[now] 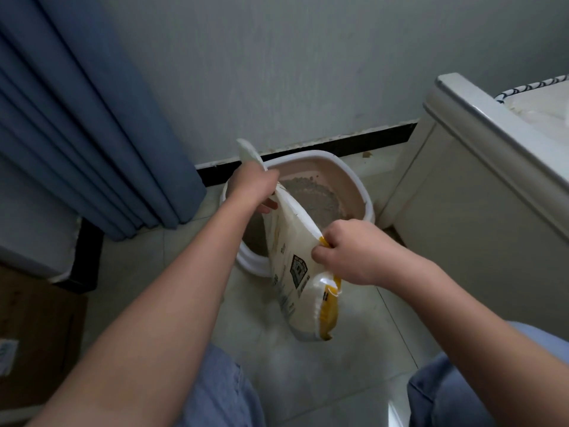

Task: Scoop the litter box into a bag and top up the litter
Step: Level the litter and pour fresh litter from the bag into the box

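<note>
Hands of a person crouching on a pale tiled floor (308, 359) hold a bag of cat litter (295, 266) tilted over a litter box (354, 180). The bag is white with yellow trim and a dark printed label, its opened top leaning towards the box and its bottom hanging just above the floor. The left hand (252, 186) curls round the far corner of the bag's top edge, with a torn flap (249, 152) of the bag sticking up above it. The right hand (348, 251) pinches the near side of the bag by its yellow edge, fingers bent tight on the plastic. The litter box is a rounded tub with a white rim and a pinkish inside, holding a shallow layer of grey litter (314, 198); it sits on the floor against the wall's black baseboard (338, 146). Blue pleated curtains (77, 118) hang at the left, reaching nearly to the floor. A cream-painted piece of furniture (462, 180) stands at the right, just beside the box. The person's knees in blue fabric (221, 389) show at the bottom edge.
</note>
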{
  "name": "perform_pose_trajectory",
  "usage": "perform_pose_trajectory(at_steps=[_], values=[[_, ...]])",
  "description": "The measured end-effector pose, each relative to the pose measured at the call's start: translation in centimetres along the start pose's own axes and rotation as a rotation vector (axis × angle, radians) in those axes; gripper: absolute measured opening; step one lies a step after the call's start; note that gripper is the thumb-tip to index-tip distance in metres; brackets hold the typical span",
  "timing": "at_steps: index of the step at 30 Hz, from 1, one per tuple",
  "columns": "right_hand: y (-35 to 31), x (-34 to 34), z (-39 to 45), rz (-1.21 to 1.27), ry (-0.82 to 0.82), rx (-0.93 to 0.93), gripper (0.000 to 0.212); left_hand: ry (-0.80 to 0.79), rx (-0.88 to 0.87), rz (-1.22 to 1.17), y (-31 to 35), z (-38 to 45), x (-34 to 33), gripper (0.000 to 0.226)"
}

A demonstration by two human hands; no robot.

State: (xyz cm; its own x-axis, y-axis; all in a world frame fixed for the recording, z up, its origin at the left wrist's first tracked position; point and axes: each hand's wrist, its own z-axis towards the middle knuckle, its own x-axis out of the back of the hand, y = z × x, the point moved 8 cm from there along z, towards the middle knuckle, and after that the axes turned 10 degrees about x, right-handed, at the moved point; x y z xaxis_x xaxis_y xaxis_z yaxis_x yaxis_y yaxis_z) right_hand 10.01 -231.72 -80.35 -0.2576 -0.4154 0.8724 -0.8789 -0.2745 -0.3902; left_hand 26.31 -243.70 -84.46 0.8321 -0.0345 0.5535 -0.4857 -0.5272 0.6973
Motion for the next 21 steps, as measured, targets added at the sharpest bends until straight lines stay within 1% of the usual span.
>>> perform_pose_trajectory(at_steps=[7,12,17,21], values=[[2.2,0.6,-0.8,-0.035,0.044,-0.04,0.036,0.032,-0.049,0.022,1.0,-0.1,-1.0,0.022],[3.6,1.3,-1.6,-0.036,0.075,-0.074,0.037,0.018,-0.078,0.024,2.1,-0.6,-2.2,0.021],[4.2,1.7,-2.2,-0.066,0.089,-0.085,0.037,-0.035,-0.093,-0.011,2.7,-0.9,-3.7,0.015],[4.4,2.1,-2.9,-0.067,0.114,-0.091,0.037,-0.072,-0.125,-0.075,3.7,-1.6,-4.6,0.019]])
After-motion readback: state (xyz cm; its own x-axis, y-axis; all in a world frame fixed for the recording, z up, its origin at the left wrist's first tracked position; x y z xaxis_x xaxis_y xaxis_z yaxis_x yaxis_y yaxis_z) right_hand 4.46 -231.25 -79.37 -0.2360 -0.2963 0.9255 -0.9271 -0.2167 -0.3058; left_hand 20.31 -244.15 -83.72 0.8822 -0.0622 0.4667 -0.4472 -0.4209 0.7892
